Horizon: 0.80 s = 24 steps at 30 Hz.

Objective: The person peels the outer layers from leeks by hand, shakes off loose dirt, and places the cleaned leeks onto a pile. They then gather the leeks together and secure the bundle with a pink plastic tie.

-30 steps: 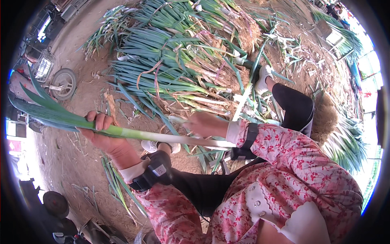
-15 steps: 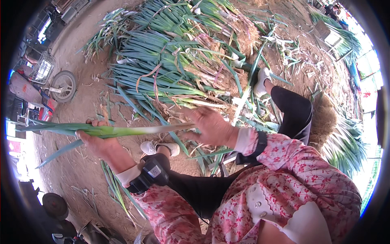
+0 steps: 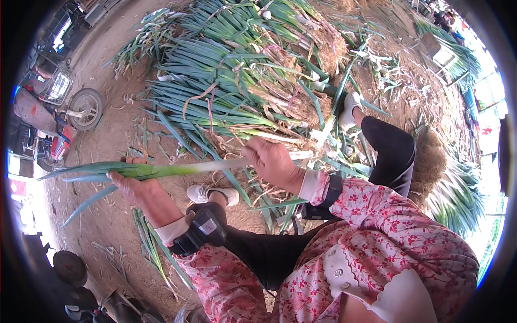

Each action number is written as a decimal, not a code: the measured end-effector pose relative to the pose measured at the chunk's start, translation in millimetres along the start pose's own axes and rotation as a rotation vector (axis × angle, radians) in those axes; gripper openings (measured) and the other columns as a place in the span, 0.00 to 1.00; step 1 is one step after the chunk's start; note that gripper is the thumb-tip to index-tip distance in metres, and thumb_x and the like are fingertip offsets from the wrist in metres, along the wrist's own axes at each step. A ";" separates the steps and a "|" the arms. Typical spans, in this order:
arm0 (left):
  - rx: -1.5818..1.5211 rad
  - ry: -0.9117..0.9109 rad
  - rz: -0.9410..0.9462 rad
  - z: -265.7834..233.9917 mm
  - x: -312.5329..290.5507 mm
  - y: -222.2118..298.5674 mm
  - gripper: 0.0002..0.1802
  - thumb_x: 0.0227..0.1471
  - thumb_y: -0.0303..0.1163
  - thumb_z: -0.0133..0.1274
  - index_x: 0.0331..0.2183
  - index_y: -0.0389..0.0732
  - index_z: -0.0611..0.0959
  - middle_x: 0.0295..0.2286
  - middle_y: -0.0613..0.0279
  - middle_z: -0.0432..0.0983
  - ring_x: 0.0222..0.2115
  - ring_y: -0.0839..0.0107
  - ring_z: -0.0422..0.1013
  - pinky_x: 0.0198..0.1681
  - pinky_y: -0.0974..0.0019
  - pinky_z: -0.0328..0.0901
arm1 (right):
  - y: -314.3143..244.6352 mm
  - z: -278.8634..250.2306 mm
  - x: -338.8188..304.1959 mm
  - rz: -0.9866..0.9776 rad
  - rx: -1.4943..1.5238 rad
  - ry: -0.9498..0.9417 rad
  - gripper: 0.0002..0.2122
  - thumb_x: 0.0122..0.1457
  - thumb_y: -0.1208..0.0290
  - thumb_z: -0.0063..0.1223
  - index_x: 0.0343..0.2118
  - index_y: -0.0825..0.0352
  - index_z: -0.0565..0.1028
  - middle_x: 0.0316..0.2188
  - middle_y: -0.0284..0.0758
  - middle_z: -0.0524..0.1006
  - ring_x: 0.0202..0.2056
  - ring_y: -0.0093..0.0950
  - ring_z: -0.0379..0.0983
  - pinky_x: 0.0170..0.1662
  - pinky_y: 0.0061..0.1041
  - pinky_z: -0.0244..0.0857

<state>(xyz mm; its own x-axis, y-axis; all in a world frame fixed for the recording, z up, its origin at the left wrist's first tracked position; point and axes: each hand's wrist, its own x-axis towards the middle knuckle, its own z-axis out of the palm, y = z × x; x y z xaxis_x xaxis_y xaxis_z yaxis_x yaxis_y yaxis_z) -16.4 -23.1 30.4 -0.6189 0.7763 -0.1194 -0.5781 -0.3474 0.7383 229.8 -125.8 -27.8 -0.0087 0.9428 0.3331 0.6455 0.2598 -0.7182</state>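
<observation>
A long green onion [image 3: 196,167] lies level across my front, green leaves to the left and white stem to the right. My left hand [image 3: 141,189] is closed round it where the leaves meet the stem. My right hand [image 3: 273,163] has its fingers curled round the white stem, and the pale root end shows beyond it. Just past my hands a big heap of green onions [image 3: 188,91] lies on the ground, leaves left and brown roots [image 3: 315,107] right.
Loose leaves [image 3: 151,247] and peelings litter the dirt floor [image 3: 97,204]. More green onions [image 3: 458,199] are piled at the right. A wheeled vehicle [image 3: 86,109] with a basket stands at the far left. Another person [image 3: 444,19] is at the far right.
My right hand has gone from loosely spread fingers beside the stem to being closed round it. The left hand keeps its hold, with the leaves shifted slightly right.
</observation>
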 end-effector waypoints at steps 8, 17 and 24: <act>0.083 0.155 0.054 3.8 -7.1 9.0 0.21 0.53 0.49 0.36 0.29 0.39 0.68 0.20 0.61 0.65 0.19 0.72 0.62 0.20 0.72 0.57 | 82.7 -55.2 -4.1 0.172 -0.941 -0.199 0.04 0.48 0.72 0.47 0.26 0.64 0.69 0.27 0.35 0.66 0.21 0.26 0.70 0.20 0.26 0.65; 0.112 0.282 -0.033 -0.4 -7.9 -1.3 0.20 0.53 0.48 0.35 0.28 0.39 0.67 0.19 0.61 0.64 0.18 0.70 0.63 0.20 0.69 0.60 | 194.0 -136.3 -39.7 0.540 -0.888 0.145 0.11 0.53 0.62 0.41 0.26 0.65 0.68 0.17 0.45 0.72 0.23 0.42 0.71 0.25 0.40 0.63; 0.039 0.186 0.024 -57.9 65.5 11.6 0.18 0.52 0.44 0.36 0.24 0.39 0.67 0.19 0.59 0.64 0.18 0.67 0.62 0.20 0.67 0.60 | 182.6 -161.9 -60.5 0.552 -0.454 -0.174 0.22 0.44 0.69 0.52 0.45 0.69 0.66 0.46 0.45 0.64 0.45 0.40 0.63 0.46 0.33 0.59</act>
<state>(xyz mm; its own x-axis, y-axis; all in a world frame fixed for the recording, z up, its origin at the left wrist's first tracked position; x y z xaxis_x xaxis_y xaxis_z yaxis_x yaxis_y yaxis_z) -94.4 -6.8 -7.2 -0.7219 0.6562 -0.2199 -0.5436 -0.3410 0.7669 471.8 -169.2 -80.2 0.3120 0.9408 -0.1328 0.8435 -0.3386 -0.4171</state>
